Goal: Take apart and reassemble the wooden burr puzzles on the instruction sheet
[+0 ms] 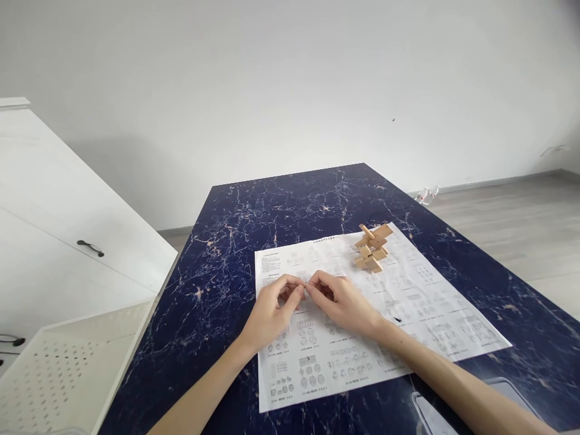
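My left hand and my right hand meet over the printed sheet, their thumbs and forefingers pinched together at one spot. Whatever lies between the fingertips, if anything, is too small to make out. The sheet is white, with rows of small diagrams and lines of text. Beyond my right hand, on the sheet's far part, stands an interlocking wooden puzzle of light brown pieces jutting out at several angles. Neither hand touches it.
The sheet lies on a dark blue marbled table. To the left are a white cabinet with a black handle and a perforated white bin. A clear-edged flat object lies near my right forearm. A pale wall rises behind.
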Tool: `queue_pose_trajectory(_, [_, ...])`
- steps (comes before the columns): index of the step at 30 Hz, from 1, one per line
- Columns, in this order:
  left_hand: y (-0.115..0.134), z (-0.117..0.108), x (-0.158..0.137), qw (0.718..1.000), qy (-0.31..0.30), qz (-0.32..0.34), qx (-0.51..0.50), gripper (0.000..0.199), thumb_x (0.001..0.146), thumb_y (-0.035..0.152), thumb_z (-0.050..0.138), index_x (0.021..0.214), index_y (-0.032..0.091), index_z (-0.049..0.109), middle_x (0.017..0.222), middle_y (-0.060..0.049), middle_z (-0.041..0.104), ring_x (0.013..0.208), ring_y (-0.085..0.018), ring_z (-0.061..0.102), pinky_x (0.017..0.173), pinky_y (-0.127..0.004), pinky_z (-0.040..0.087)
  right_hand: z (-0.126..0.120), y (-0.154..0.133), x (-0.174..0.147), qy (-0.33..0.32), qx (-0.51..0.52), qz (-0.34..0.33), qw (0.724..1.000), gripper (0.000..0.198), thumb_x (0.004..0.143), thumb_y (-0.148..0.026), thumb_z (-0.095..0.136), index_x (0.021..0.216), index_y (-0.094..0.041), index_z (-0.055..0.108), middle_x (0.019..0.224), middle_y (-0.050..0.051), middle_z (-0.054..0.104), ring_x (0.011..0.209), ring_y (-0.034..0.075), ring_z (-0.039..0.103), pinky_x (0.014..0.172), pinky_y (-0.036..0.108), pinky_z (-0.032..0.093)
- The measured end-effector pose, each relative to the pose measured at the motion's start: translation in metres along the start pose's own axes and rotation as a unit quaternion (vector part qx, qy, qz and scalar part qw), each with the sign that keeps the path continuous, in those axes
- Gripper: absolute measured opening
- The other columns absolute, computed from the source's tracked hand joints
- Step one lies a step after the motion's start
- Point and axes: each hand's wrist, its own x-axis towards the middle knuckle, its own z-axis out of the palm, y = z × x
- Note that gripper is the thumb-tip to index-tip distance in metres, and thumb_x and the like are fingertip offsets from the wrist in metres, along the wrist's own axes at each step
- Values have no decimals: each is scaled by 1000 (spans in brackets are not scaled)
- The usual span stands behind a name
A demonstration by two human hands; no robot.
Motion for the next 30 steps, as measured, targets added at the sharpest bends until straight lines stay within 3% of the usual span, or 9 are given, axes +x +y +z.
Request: queue_pose_trajectory(30, [1, 1, 1, 1000, -2, -6, 2, 27, 106, 45, 55, 106, 21, 69, 97, -5, 74, 87, -21, 68, 73, -31, 52, 1, -1, 0, -10, 3, 7, 1000, 24, 104, -32, 51, 83, -22, 57, 62, -3, 55, 55, 14, 46, 53, 29, 29])
